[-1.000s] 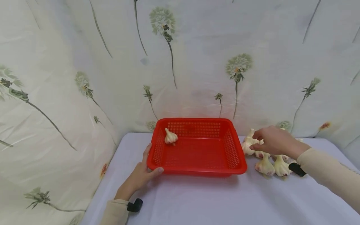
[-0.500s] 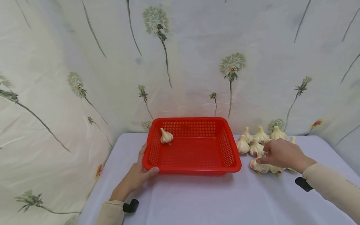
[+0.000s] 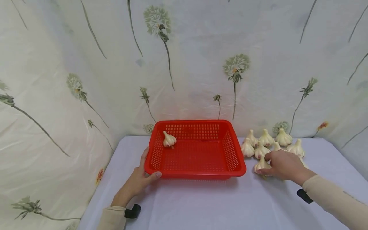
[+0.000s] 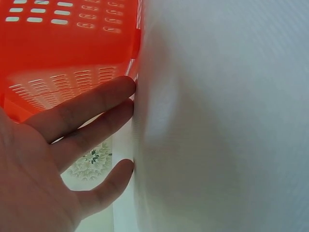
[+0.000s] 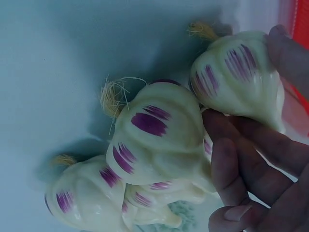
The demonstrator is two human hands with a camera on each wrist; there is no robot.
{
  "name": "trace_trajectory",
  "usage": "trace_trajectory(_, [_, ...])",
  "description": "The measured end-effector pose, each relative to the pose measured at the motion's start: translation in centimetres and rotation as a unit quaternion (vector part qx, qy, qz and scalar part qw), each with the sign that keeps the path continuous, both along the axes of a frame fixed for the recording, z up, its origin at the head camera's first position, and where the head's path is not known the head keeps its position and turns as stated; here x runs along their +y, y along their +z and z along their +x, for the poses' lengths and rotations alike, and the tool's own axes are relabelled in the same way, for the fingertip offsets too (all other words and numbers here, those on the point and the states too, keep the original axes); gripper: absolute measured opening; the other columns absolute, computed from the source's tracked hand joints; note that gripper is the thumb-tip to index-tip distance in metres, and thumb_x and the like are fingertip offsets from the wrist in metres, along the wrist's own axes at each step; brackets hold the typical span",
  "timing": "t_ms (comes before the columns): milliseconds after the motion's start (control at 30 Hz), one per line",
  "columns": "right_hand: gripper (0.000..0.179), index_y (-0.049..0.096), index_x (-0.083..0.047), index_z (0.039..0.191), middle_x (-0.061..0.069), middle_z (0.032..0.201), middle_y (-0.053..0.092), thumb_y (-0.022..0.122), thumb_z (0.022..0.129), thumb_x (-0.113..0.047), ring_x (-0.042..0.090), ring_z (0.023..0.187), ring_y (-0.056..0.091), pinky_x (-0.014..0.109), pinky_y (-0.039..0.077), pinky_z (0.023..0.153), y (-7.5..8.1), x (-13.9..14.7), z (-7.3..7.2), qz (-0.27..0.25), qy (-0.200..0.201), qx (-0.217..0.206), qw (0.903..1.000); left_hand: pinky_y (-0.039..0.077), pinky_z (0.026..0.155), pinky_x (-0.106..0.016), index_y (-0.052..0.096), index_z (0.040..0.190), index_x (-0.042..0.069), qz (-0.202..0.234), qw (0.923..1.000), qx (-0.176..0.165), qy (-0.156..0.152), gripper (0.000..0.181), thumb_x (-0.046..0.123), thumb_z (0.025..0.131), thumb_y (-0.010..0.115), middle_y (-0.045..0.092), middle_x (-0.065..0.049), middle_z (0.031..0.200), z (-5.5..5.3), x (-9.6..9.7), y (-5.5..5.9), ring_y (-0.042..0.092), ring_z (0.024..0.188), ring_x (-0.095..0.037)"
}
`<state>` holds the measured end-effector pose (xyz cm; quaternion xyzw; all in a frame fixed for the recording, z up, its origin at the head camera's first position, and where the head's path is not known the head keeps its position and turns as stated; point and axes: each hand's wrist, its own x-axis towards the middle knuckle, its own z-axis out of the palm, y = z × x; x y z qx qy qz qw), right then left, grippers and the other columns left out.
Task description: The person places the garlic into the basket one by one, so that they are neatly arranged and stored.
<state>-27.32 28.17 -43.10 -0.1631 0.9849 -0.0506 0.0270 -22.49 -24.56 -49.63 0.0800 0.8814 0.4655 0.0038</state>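
My left hand [image 3: 135,180] rests at the near left corner of a red plastic basket [image 3: 195,174], thumb along the front rim and straight fingers along the left side. In the left wrist view its fingers [image 4: 91,108] lie extended beside the basket's slotted wall. One garlic bulb [image 3: 169,139] lies inside the basket at the back left. To the basket's right, my right hand [image 3: 284,164] pinches the front left garlic bulb [image 3: 262,164] of a group. In the right wrist view, thumb and fingertips are on that purple-streaked bulb [image 5: 236,72], with its rootlets facing away from the palm.
More garlic bulbs [image 3: 265,139] stand close together on the white tablecloth [image 3: 195,204], behind and under my right hand. Another bulb [image 5: 157,130] sits right beside the pinched one. A curtain with dandelion prints [image 3: 195,64] hangs behind the table.
My right hand has come down and forward from above the garlic group, and its fingers have closed on the front left bulb. The left hand stays at the basket; the head view has shifted slightly.
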Motion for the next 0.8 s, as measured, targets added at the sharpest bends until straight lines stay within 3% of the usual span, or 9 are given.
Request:
trace_trajectory(433, [0.045,0.063,-0.016,0.073,-0.006,0.058,0.048,0.079,0.072,-0.058,0.013,0.056,0.044,0.030,0.032,0.047,-0.7,-0.5,-0.3,0.024,0.011,0.013,0.9996,0.050,0.077,-0.035,0.003,0.153,0.051,0.000,1.0000,0.005,0.002,0.099,0.054,0.082,0.072,0.068,0.000,0.116,0.1,0.0,0.1,0.058,0.099,-0.018])
trace_trajectory(800, [0.042,0.052,-0.017,0.065,-0.002,0.054,0.043,0.079,0.076,-0.047,0.015,0.051,0.041,0.030,0.029,0.047,-1.4,-1.1,0.1,0.019,-0.005,0.020,0.9996,0.052,0.075,-0.035,0.003,0.153,0.051,0.007,1.0000,0.001,0.002,0.099,0.047,0.084,0.074,0.067,-0.001,0.116,0.2,0.2,0.1,0.058,0.096,-0.019])
